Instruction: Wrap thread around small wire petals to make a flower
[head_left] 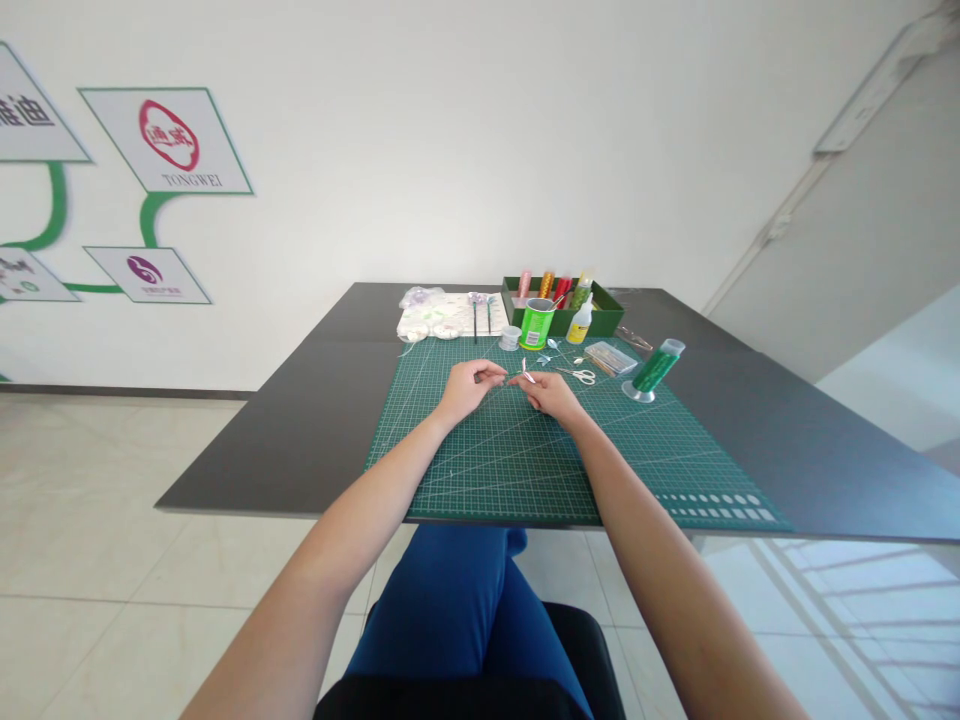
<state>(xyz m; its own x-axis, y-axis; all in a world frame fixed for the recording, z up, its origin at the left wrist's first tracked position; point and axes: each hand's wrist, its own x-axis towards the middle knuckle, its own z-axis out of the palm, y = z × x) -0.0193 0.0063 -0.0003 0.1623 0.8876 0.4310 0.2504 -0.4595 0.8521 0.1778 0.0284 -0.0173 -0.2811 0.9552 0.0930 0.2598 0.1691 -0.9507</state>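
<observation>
My left hand (469,388) is over the green cutting mat (517,455), its thumb and fingers drawn together in a pinch. What sits between those fingertips is too small to make out; a thin dark strand seems to run near them. Facing it, my right hand (553,393) pinches a small pale piece with a pinkish tip (526,372), shaped like a petal. The fingertips of both hands are close together. Just beyond the right hand lie white-handled scissors (584,377). Small pale petal-like pieces (545,360) rest on the mat behind the hands.
Behind stand a green can (536,326), a glue bottle (580,322) and a dark green box (609,316) of coloured spools. A small clear spool (510,338) sits left of the can. To the right are a clear case (611,358) and an upright green spool (656,370).
</observation>
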